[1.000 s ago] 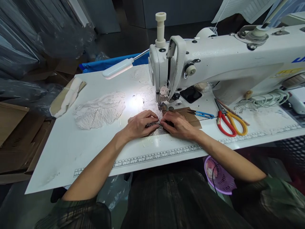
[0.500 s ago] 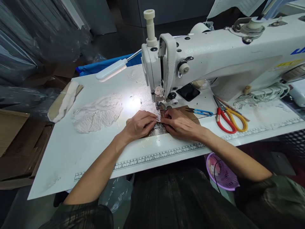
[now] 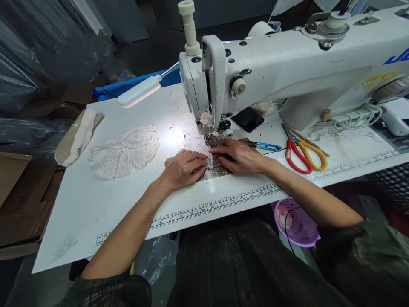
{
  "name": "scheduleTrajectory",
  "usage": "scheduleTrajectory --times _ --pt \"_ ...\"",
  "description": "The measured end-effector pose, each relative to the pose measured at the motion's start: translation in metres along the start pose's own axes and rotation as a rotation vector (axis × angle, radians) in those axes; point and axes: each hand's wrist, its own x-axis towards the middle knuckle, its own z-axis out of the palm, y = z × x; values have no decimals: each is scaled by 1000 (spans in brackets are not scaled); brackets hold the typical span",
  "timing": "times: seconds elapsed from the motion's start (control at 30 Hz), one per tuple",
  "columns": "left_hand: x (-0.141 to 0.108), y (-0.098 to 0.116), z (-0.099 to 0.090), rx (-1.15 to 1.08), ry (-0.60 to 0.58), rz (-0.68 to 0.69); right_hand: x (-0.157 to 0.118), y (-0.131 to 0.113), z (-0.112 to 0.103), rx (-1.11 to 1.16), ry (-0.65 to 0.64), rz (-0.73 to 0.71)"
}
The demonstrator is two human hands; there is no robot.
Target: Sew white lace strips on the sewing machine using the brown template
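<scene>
White lace trim (image 3: 209, 158) lies under the presser foot of the sewing machine (image 3: 213, 138), over a brown sheet (image 3: 220, 169) on the machine bed. My left hand (image 3: 185, 168) rests at the lace's left edge, its fingers stretched toward the right and laid on the trim; its thumb is mostly hidden. On the other side, my right hand (image 3: 239, 155) lies over the brown sheet with fingers spread, the forefinger reaching close to the presser foot. Neither hand is closed round anything that I can see.
A heap of white lace (image 3: 126, 151) lies left of the lit needle area. Blue thread snips (image 3: 265, 146) and red-and-yellow scissors (image 3: 303, 153) are to the right. A lamp (image 3: 139, 91) hangs over the white table. A purple basket (image 3: 298, 226) is below the front edge.
Both hands were pinching the lace together in front of the needle; now their fingers have parted and flattened on it. My right fingers have moved up nearer the presser foot. The view has shifted slightly.
</scene>
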Motion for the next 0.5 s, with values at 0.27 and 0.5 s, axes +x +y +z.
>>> scheduleTrajectory --times 0.27,0.5 --pt "1 -2 1 79 11 104 -5 4 12 -63 39 -53" --pt "2 0 -1 121 -55 57 -5 4 13 -88 38 -45"
